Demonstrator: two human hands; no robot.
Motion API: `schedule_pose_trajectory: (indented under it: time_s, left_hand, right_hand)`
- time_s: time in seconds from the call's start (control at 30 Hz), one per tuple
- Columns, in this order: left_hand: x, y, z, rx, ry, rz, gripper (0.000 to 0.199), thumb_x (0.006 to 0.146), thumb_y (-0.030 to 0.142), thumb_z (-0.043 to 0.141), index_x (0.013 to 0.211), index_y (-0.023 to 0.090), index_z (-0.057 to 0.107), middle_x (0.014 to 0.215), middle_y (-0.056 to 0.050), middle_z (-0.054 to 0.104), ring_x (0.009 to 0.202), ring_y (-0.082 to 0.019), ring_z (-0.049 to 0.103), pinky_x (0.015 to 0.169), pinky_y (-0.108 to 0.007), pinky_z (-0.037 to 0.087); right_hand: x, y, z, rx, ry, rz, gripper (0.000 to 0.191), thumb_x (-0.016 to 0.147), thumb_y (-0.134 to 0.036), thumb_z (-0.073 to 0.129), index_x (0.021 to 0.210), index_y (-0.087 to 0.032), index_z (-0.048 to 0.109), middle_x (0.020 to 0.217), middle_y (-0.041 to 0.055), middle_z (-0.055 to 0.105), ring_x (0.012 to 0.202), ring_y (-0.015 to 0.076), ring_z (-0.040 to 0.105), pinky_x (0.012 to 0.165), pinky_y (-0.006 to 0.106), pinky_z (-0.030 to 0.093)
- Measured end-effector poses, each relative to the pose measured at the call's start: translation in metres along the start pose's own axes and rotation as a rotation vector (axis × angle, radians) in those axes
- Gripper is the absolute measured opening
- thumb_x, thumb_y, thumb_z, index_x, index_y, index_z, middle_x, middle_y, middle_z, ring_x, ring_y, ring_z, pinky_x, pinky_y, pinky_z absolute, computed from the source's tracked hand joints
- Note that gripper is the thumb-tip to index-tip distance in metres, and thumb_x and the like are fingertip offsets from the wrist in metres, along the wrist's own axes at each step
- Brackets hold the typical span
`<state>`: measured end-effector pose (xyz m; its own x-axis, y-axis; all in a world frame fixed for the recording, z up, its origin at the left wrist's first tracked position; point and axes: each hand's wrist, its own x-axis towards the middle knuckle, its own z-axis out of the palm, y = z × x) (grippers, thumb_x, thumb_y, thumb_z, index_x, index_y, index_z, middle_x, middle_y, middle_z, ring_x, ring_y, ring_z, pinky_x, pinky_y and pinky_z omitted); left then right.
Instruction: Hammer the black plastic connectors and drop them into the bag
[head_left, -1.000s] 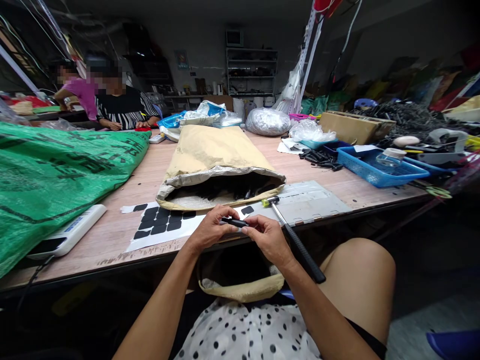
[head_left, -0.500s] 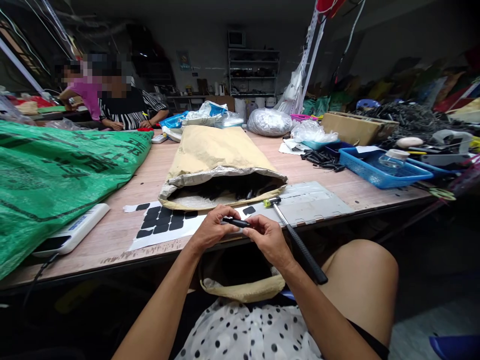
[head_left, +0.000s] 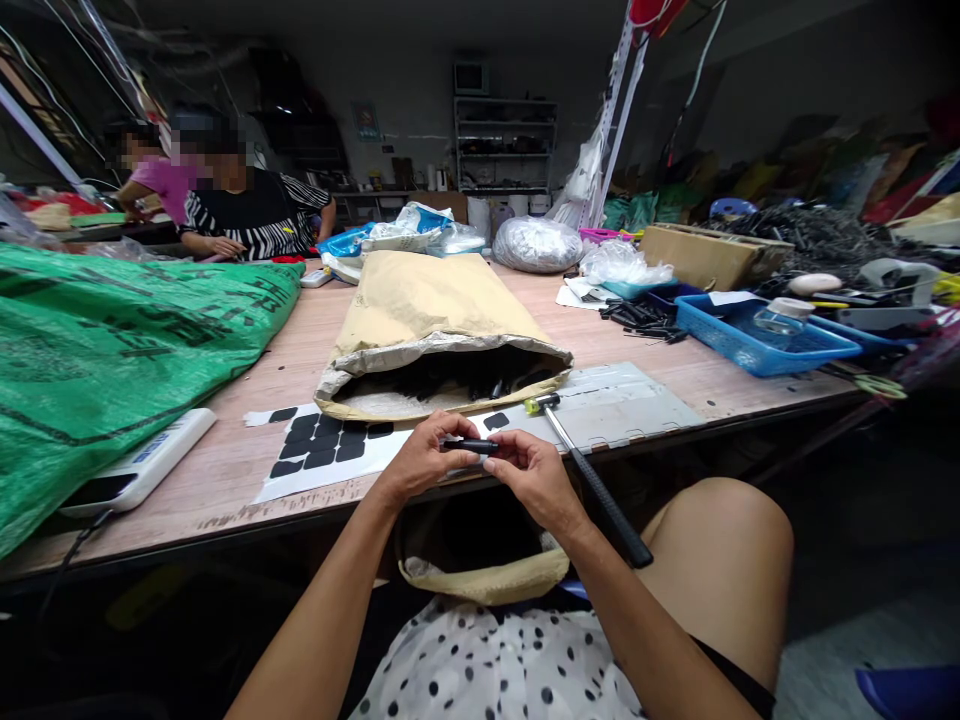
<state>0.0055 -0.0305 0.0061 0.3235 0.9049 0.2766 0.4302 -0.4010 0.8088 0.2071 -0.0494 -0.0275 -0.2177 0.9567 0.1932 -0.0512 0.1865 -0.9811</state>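
Observation:
A short black cylindrical piece [head_left: 469,445] lies level between my two hands, just over the table's front edge. My left hand [head_left: 429,458] is closed on its left end, and my right hand [head_left: 529,472] pinches the right end. Behind them a tan paper sack [head_left: 450,300] lies with its mouth open toward me, dark pieces inside. A white sheet with black stickers [head_left: 319,440] is on the left. The hammer [head_left: 600,490] rests with its head on a grey board [head_left: 630,405] and its handle over the edge. Below my hands is another open sack [head_left: 487,582].
A green sack [head_left: 135,350] and a white device [head_left: 154,465] with a cable are at the left. Blue baskets [head_left: 765,345], loose black pieces [head_left: 645,322] and a cardboard box [head_left: 701,255] stand at the right. Two people sit across at the back left.
My hands stay almost in place, with the black piece still between them and slightly shifted. The person in the striped top has moved an arm and leans differently.

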Motion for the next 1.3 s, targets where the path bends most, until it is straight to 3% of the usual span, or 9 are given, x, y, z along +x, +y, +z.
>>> schedule_pose_trajectory:
  time_s: [0.17, 0.33, 0.47, 0.7, 1.0, 1.2, 1.3]
  left_hand:
    - [-0.001, 0.0, 0.0, 0.0, -0.008, 0.009, 0.02, 0.078, 0.03, 0.078, 0.093, 0.019, 0.071, 0.092, -0.002, 0.063, 0.092, -0.021, 0.058, 0.086, -0.033, 0.044]
    - [-0.002, 0.001, 0.0, 0.01, 0.0, 0.028, 0.025, 0.076, 0.032, 0.08, 0.095, 0.019, 0.069, 0.094, -0.003, 0.062, 0.09, -0.02, 0.058, 0.081, -0.031, 0.045]
    - [-0.001, 0.0, 0.002, 0.028, -0.017, 0.036, 0.028, 0.081, 0.037, 0.078, 0.104, 0.021, 0.076, 0.102, -0.007, 0.068, 0.101, -0.024, 0.06, 0.09, -0.035, 0.046]
    - [0.002, 0.0, 0.002, 0.048, 0.013, 0.073, 0.02, 0.078, 0.034, 0.079, 0.095, 0.023, 0.08, 0.09, -0.005, 0.072, 0.095, -0.024, 0.059, 0.088, -0.036, 0.044]
    - [0.003, -0.006, 0.001, 0.047, 0.06, 0.051, 0.02, 0.073, 0.035, 0.082, 0.089, 0.023, 0.083, 0.078, -0.003, 0.066, 0.086, -0.022, 0.057, 0.083, -0.035, 0.045]
    - [0.002, -0.005, 0.002, 0.022, 0.067, 0.013, 0.021, 0.077, 0.034, 0.079, 0.094, 0.024, 0.083, 0.084, -0.004, 0.069, 0.089, -0.023, 0.059, 0.087, -0.036, 0.046]
    - [0.001, -0.007, 0.002, 0.004, 0.051, -0.004, 0.024, 0.08, 0.036, 0.077, 0.1, 0.024, 0.083, 0.089, -0.004, 0.069, 0.09, -0.023, 0.06, 0.087, -0.036, 0.046]
  right_hand:
    - [0.0, -0.004, 0.001, -0.047, 0.012, -0.007, 0.03, 0.082, -0.036, 0.075, 0.106, -0.019, 0.072, 0.093, 0.0037, 0.074, 0.082, 0.0172, 0.066, 0.078, 0.03, 0.053]
    - [-0.003, -0.011, 0.005, -0.198, 0.08, -0.072, 0.022, 0.087, -0.036, 0.068, 0.102, -0.02, 0.073, 0.095, 0.0037, 0.074, 0.078, 0.0163, 0.063, 0.077, 0.029, 0.052]
    - [-0.004, -0.016, 0.005, -0.281, 0.138, -0.164, 0.021, 0.087, -0.032, 0.066, 0.105, -0.023, 0.073, 0.1, 0.0041, 0.073, 0.077, 0.0165, 0.061, 0.075, 0.03, 0.052]
    - [-0.002, -0.02, 0.005, -0.252, 0.095, -0.065, 0.026, 0.086, -0.042, 0.069, 0.101, -0.021, 0.073, 0.087, 0.0024, 0.071, 0.067, 0.0143, 0.057, 0.065, 0.028, 0.048]
    - [0.004, -0.014, 0.02, -0.252, 0.175, -0.137, 0.019, 0.088, -0.04, 0.066, 0.085, -0.021, 0.068, 0.075, 0.0001, 0.065, 0.07, 0.0153, 0.057, 0.068, 0.027, 0.046]
    - [0.007, -0.009, 0.012, -0.07, 0.043, -0.006, 0.036, 0.085, -0.052, 0.071, 0.103, -0.021, 0.069, 0.075, -0.0018, 0.064, 0.059, 0.0115, 0.052, 0.054, 0.024, 0.043]
    - [0.003, -0.007, 0.009, -0.068, 0.013, 0.001, 0.05, 0.078, -0.043, 0.079, 0.122, -0.022, 0.066, 0.09, 0.0008, 0.069, 0.066, 0.0122, 0.058, 0.061, 0.025, 0.049]
